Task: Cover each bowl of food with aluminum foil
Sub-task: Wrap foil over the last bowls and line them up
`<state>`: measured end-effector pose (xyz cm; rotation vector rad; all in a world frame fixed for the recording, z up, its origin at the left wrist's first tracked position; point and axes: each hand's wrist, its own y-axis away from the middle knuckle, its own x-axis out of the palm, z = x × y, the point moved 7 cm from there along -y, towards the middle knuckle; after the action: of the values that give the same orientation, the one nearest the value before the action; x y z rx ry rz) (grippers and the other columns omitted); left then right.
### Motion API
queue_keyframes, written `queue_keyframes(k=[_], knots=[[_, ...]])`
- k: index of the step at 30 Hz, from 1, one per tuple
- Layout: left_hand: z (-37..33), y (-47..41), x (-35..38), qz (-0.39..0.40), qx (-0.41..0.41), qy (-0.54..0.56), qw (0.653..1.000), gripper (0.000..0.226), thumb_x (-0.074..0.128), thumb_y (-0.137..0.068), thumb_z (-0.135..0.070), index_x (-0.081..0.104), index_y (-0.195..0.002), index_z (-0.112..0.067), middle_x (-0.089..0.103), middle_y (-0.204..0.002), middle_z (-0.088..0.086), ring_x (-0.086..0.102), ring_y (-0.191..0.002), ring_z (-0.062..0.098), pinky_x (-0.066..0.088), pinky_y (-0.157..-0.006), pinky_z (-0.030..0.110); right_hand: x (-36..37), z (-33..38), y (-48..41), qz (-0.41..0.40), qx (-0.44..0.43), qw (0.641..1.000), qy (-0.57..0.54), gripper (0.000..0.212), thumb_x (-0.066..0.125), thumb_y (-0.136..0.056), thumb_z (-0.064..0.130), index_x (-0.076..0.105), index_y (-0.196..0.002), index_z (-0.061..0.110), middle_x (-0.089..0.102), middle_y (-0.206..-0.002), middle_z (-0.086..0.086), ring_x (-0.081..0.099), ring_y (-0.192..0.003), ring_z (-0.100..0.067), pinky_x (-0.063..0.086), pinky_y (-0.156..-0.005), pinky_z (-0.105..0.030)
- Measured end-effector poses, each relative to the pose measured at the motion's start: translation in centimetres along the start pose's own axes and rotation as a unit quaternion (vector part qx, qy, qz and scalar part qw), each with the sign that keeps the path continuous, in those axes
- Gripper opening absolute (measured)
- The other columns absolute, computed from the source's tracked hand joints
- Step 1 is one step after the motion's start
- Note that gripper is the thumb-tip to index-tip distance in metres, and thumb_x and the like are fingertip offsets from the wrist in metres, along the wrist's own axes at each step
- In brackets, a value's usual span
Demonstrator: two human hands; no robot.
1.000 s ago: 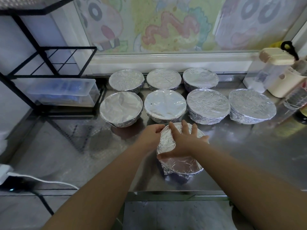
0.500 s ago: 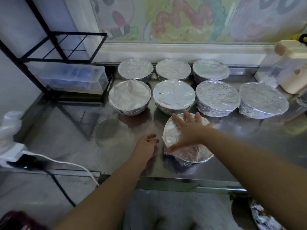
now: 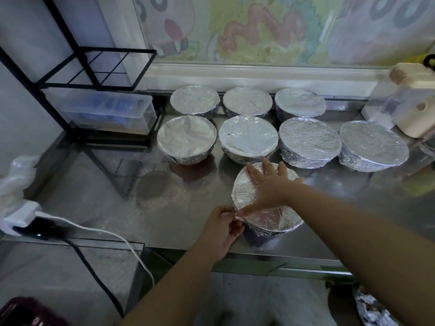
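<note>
Far left: white plug adapter (image 3: 17, 216) at the surface (image 3: 122, 198) edge, white cable (image 3: 98, 231) trailing right and down off it. Black wire rack (image 3: 98, 67) behind, clear plastic box (image 3: 106, 114) on its lower shelf.

Left hand (image 3: 219, 234): grip clenched, fingers and thumb pinching a foil flap (image 3: 237, 212) at the near-left rim of the near bowl (image 3: 273, 221). That bowl sits alone at the front of the surface, close to the edge, top fully foiled, dark base showing under the wrap.

Right hand (image 3: 270, 187): grip released, palm flat on the foil top, fingers spread toward the far rim.

Behind: row of four covered bowls (image 3: 309, 140), then row of three covered bowls (image 3: 247, 100) against the wall, all wrapped.

Far right: cream lidded container (image 3: 414, 102), blurry. Bottom right, below the surface: crumpled loose foil (image 3: 372, 311).
</note>
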<state>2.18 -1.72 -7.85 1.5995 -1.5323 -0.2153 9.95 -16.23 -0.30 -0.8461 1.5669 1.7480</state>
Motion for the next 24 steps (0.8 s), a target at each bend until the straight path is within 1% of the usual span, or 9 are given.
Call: queue_keyframes(k=[4, 6, 8, 11, 13, 15, 19, 22, 24], knots=[[-0.2, 0.1, -0.4, 0.044, 0.015, -0.030, 0.998, 0.021, 0.049, -0.094, 0.008, 0.062, -0.104, -0.006, 0.071, -0.083, 0.009, 0.063, -0.080, 0.019, 0.056, -0.087, 0.033, 0.2, -0.1, -0.4, 0.000, -0.003, 1.000, 0.000, 0.155, 0.059, -0.032, 0.104, -0.029, -0.148, 0.053, -0.034, -0.164, 0.002, -0.028, -0.148, -0.047, 0.004, -0.107, -0.086], [-0.4, 0.3, -0.7, 0.067, 0.040, -0.092, 0.993, 0.029, 0.058, -0.088, 0.008, 0.063, -0.112, -0.007, 0.074, -0.095, 0.013, 0.063, -0.093, 0.025, 0.050, -0.095, 0.037, 0.3, -0.1, -0.4, 0.002, -0.003, 1.000, 0.000, 0.155, 0.057, -0.031, 0.105, -0.029, -0.148, 0.053, -0.035, -0.163, 0.002, -0.028, -0.148, -0.047, 0.004, -0.106, -0.087], [-0.9, 0.3, -0.9, 0.076, 0.089, -0.205, 0.972, 0.035, 0.065, -0.085, 0.003, 0.062, -0.116, -0.013, 0.073, -0.104, 0.016, 0.063, -0.092, 0.028, 0.048, -0.091, 0.036, 0.2, -0.1, -0.2, 0.002, -0.002, 1.000, -0.002, 0.152, 0.059, -0.036, 0.103, -0.029, -0.148, 0.053, -0.035, -0.163, 0.003, -0.028, -0.149, -0.046, 0.004, -0.105, -0.087], [-2.4, 0.3, -0.8, 0.057, 0.174, -0.345, 0.920, 0.026, 0.070, -0.086, -0.011, 0.065, -0.110, -0.020, 0.074, -0.103, 0.005, 0.070, -0.091, 0.019, 0.055, -0.085, 0.032, 0.2, -0.1, -0.1, 0.003, -0.001, 1.000, 0.000, 0.149, 0.062, -0.040, 0.101, -0.028, -0.149, 0.053, -0.035, -0.163, 0.003, -0.028, -0.149, -0.046, 0.004, -0.104, -0.088], [-3.4, 0.3, -0.6, 0.050, 0.210, -0.395, 0.893, 0.021, 0.073, -0.086, -0.017, 0.068, -0.106, -0.019, 0.074, -0.098, -0.001, 0.070, -0.093, 0.016, 0.055, -0.087, 0.031, 0.2, 0.0, 0.0, 0.003, 0.000, 1.000, -0.003, 0.149, 0.062, -0.040, 0.101, -0.028, -0.149, 0.053, -0.036, -0.163, 0.004, -0.028, -0.149, -0.045, 0.003, -0.104, -0.088], [-4.2, 0.4, -0.3, 0.054, 0.226, -0.421, 0.877, 0.016, 0.073, -0.088, -0.014, 0.069, -0.104, -0.015, 0.074, -0.094, -0.003, 0.067, -0.084, 0.007, 0.053, -0.080, 0.021, 0.1, 0.0, 0.1, 0.002, -0.001, 1.000, -0.003, 0.149, 0.062, -0.040, 0.101, -0.028, -0.149, 0.053, -0.036, -0.163, 0.004, -0.028, -0.149, -0.044, 0.003, -0.104, -0.088], [-5.1, -0.2, -0.3, 0.075, 0.198, -0.433, 0.876, 0.011, 0.071, -0.088, -0.004, 0.072, -0.098, -0.007, 0.073, -0.087, 0.003, 0.065, -0.075, 0.006, 0.053, -0.069, 0.018, 0.1, 0.0, 0.2, 0.001, -0.004, 1.000, -0.003, 0.148, 0.061, -0.040, 0.101, -0.027, -0.149, 0.053, -0.035, -0.164, 0.004, -0.028, -0.149, -0.044, 0.003, -0.104, -0.088], [-5.1, -1.0, -0.7, 0.088, 0.142, -0.423, 0.891, 0.013, 0.071, -0.088, -0.004, 0.072, -0.101, -0.006, 0.073, -0.091, 0.015, 0.067, -0.083, 0.015, 0.056, -0.080, 0.028, 0.1, 0.0, 0.1, 0.002, -0.002, 1.000, -0.001, 0.149, 0.061, -0.039, 0.102, -0.028, -0.149, 0.053, -0.035, -0.164, 0.003, -0.027, -0.149, -0.045, 0.004, -0.104, -0.088], [-4.6, -1.1, -0.7, 0.115, 0.087, -0.369, 0.918, 0.013, 0.068, -0.091, -0.002, 0.070, -0.103, -0.003, 0.072, -0.093, 0.013, 0.068, -0.089, 0.015, 0.056, -0.087, 0.026, 0.1, 0.0, 0.1, 0.003, -0.001, 1.000, 0.000, 0.149, 0.061, -0.040, 0.102, -0.028, -0.149, 0.052, -0.035, -0.164, 0.003, -0.027, -0.149, -0.045, 0.005, -0.105, -0.087]])
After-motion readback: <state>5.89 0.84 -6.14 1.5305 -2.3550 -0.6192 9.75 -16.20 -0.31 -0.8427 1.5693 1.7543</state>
